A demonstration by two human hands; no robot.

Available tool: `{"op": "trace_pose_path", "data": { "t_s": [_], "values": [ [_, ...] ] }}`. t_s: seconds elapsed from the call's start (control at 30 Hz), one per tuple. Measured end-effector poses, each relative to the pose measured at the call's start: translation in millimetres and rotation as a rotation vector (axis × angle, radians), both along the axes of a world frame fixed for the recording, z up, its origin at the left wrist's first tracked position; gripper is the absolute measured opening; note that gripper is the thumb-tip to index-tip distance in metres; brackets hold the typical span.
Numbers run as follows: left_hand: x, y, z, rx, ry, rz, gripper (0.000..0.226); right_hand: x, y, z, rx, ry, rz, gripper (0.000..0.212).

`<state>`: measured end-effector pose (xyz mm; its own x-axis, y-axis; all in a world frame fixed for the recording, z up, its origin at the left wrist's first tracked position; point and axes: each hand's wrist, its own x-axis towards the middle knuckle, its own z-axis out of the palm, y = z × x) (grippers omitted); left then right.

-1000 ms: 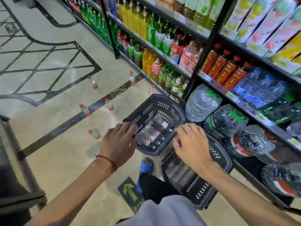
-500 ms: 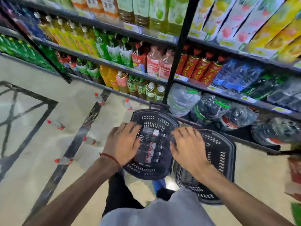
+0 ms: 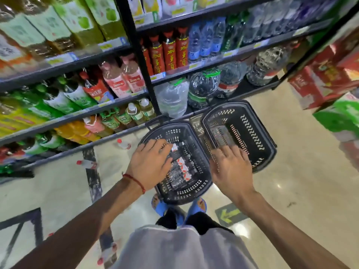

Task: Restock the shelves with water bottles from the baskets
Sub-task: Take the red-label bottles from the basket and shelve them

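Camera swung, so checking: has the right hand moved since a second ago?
Yes. The right hand has shifted rightward from the rim of the bottle basket; its fingertips are now over the rim of the empty basket.

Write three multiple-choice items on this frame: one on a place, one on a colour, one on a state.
1. Where do the left basket and the right basket stand?
A. on a cart
B. on the floor before the shelves
C. on a counter
2. What colour are both baskets?
A. red
B. black
C. green
3. How are the left hand and the right hand?
A. both grip bottles
B. both grip a handle
C. both open, holding nothing

Answers: 1 B, both rest on the tiles; 2 B, rims and mesh walls are black; 3 C, the fingers are straight and spread over the baskets.
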<state>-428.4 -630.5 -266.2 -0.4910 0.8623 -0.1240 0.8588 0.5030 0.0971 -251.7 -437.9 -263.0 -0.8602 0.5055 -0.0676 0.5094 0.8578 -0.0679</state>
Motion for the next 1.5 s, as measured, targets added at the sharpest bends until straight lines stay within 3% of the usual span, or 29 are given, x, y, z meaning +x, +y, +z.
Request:
{"op": "trace_pose_path", "data": {
  "t_s": [0.33,0.53,0.67,0.83,1.0,1.17,1.33,1.47,1.5],
  "values": [
    [-10,25,-19,-0.046,-0.032,-0.261,0.046,20,-19,-26,-0.064,0.089,-0.158,0.028],
    [-61,50,-55,0.020,-0.071,-0.503,0.038,-13,-42,-60,-0.072,0.011,-0.361,0.030],
    [-93,61,-95,-0.054,-0.072,-0.699,0.042,-35,-64,-99,-0.108,-0.052,-0.446,0.036],
    [-119,71,-166,-0.124,-0.118,-0.803,0.045,-61,-75,-165,-0.197,-0.178,-0.520,0.026],
    [-136,79,-261,-0.032,-0.224,-0.838,0.035,-77,-83,-257,-0.311,-0.254,-0.607,0.029],
    [-138,85,-351,-0.123,-0.180,-0.929,0.037,-84,-84,-375,-0.539,-0.292,-0.732,0.037],
    [-137,86,-438,-0.157,-0.201,-0.976,0.032,-86,-86,-545,-0.972,-0.174,-1.183,0.042],
    [-137,83,-503,-0.127,-0.210,-1.000,0.033,-82,-88,-654,-1.111,0.045,-1.559,0.018],
    [-137,82,-516,-0.120,-0.216,-1.006,0.033,-81,-90,-672,-1.140,0.083,-1.633,0.021]
  ]
}}
